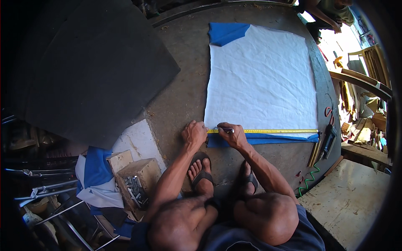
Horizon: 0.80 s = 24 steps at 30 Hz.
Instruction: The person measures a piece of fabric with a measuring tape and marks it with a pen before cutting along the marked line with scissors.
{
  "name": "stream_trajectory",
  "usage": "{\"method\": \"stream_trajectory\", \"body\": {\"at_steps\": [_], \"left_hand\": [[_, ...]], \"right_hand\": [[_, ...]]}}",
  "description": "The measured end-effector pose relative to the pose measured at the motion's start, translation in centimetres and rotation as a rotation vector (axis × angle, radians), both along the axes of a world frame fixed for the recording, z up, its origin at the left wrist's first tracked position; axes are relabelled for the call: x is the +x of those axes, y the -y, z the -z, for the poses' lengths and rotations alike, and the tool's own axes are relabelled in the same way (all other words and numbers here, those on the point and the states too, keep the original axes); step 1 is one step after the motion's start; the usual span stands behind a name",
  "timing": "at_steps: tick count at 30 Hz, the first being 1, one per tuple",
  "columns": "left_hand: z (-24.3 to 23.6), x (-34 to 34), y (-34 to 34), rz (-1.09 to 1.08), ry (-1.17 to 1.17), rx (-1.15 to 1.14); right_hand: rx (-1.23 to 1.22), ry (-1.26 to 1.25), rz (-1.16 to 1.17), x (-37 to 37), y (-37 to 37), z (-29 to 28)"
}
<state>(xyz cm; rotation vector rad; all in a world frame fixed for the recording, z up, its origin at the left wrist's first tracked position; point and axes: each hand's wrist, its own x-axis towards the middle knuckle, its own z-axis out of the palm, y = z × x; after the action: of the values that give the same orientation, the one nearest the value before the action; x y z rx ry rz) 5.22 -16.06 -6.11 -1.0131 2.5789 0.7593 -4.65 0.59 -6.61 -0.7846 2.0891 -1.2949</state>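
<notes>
A white cloth (261, 77) with a blue underside lies spread on the floor in front of me. Its far left corner is folded over and shows blue, and a blue strip (259, 139) runs along the near edge. Across the cloth near that edge stretches a yellow tape measure (276, 131). My left hand (194, 134) is closed at the tape's left end, its fingertips pinching there. Just to its right, my right hand (235, 136) grips a short dark pen-like tool (228, 130) over the tape; its exact kind is hard to make out.
Large dark sheets (96, 71) cover the left side. A wooden box (138, 180) of metal parts stands near my left leg, beside blue and white cloth (98, 171). At right lie a dark-handled tool (329, 140), a green cord (310, 182) and a board (351, 203). Another person (331, 16) is at far right.
</notes>
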Motion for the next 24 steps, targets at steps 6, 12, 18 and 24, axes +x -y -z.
{"method": "stream_trajectory", "body": {"at_steps": [6,12,18,24], "left_hand": [[-0.9,-0.6,-0.3,-0.014,0.016,0.067],[2.5,1.3,0.5,0.023,-0.170,0.041],[2.8,0.8,0.9,0.054,-0.093,0.035],[-0.6,-0.3,0.1,-0.004,-0.002,0.064]], "right_hand": [[0.016,-0.013,0.006,-0.2,-0.2,0.2],[0.110,-0.072,-0.042,-0.3,0.4,-0.1],[0.125,-0.088,-0.058,-0.4,0.6,0.2],[0.106,-0.061,-0.052,-0.7,0.4,-0.2]]}}
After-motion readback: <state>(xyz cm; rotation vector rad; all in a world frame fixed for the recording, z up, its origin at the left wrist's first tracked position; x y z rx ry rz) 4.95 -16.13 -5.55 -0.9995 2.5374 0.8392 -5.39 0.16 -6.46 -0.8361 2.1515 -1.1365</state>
